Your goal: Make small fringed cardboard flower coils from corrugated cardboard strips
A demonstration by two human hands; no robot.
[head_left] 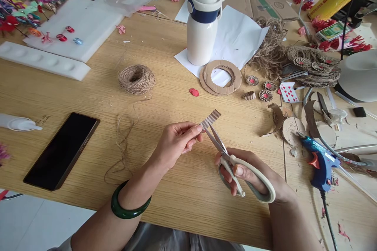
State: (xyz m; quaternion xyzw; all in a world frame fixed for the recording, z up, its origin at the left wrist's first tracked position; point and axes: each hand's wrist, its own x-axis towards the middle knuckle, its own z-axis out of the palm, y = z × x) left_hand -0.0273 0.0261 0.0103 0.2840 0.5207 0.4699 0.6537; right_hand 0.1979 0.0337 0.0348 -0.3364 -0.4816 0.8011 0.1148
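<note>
A short strip of corrugated cardboard (212, 118) is pinched between the thumb and fingers of my left hand (179, 141). My right hand (247, 170) is wrapped round the cream handles of a pair of scissors (219, 144). Their blades stand a little apart, with the tips at the strip near my left fingertips. Beyond the strip lie small red paper discs (194, 92) and two stacked cardboard rings (209, 80). Several pleated cardboard rosettes with red centres (266, 95) sit to the right of the rings.
A twine ball (137, 79) with a loose tail and a black phone (61, 151) lie left. A white bottle (202, 35) stands at the back on paper. A blue glue gun (321, 164), its cord and cardboard scraps (277, 119) occupy the right.
</note>
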